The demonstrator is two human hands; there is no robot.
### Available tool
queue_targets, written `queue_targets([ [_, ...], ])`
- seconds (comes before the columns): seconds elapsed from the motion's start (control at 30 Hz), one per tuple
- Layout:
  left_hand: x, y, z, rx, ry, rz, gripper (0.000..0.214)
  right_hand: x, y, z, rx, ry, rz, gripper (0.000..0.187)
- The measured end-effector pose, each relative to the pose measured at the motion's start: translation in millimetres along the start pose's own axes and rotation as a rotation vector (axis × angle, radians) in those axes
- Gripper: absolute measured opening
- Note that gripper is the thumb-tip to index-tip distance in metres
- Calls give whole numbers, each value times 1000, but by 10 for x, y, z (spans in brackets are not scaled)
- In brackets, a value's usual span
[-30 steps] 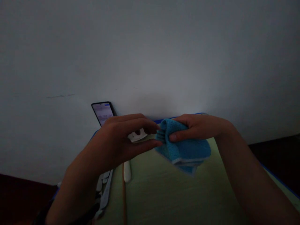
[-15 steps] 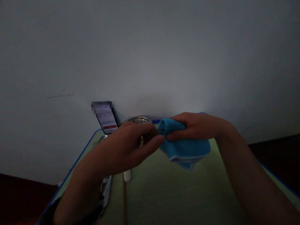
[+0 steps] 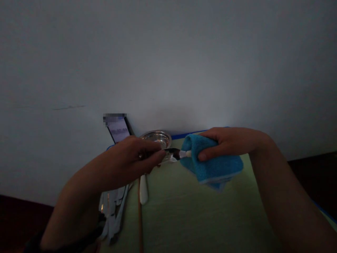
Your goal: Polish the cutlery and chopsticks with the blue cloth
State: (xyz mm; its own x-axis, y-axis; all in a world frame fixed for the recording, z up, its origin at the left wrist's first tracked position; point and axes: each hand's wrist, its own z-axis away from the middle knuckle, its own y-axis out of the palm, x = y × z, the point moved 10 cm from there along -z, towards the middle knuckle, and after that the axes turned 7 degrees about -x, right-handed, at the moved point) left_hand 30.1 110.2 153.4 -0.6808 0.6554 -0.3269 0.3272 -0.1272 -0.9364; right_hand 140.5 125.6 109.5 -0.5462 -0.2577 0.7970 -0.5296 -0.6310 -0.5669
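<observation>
Between my two hands stretches a piece of cutlery (image 3: 173,154) with a shiny metal part and a pale handle. Its exact kind I cannot tell, since my fingers cover the metal end. My left hand (image 3: 131,158) is closed, pinching that end between thumb and fingers. A small blue towel (image 3: 218,165) is folded in my right hand (image 3: 223,140), which is closed round it. The towel wraps the cutlery's handle, so most of the handle is hidden. Both hands are raised over the green tabletop (image 3: 184,214).
Behind my left hand stands a shiny metal bowl (image 3: 164,135) near the wall. A phone (image 3: 118,130) leans there with its screen lit. Several metal utensils (image 3: 113,211) lie at the left, beside a thin wooden stick (image 3: 140,218) and a white handle (image 3: 143,189).
My left hand has moved left and slightly away from the towel, uncovering the cutlery between the hands. My right hand, with the towel, has shifted slightly right. More of the bowl shows.
</observation>
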Motion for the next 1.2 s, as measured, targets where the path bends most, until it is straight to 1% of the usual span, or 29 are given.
queue_targets([
  [0.1,54,87,14,57,-26,11,28,-56,-20,26,3,27,14,48],
  [0.2,74,195,0,116,-68,38,30,-26,-40,19,-19,18,77,46],
  [0.43,70,426,-18,239,-183,156,43,201,19,-70,-40,-118,201,44],
  [0.5,81,442,-9,254,-194,156,45,209,60,-88,-3,-133,199,43],
  [0.57,96,415,-7,240,-186,149,45,169,77,-87,28,-107,157,44],
  [0.7,172,368,-5,206,-195,104,45,69,24,-38,10,-40,83,45],
  [0.87,281,457,10,258,-243,85,45,7,1,19,19,-21,62,44],
  [1.0,327,487,34,293,-269,127,45,-70,-44,19,-5,16,74,46],
  [1.07,301,477,38,296,-248,135,44,-90,-47,11,-8,26,52,46],
  [1.2,121,503,47,333,-158,165,33,-75,-12,-7,9,31,27,46],
])
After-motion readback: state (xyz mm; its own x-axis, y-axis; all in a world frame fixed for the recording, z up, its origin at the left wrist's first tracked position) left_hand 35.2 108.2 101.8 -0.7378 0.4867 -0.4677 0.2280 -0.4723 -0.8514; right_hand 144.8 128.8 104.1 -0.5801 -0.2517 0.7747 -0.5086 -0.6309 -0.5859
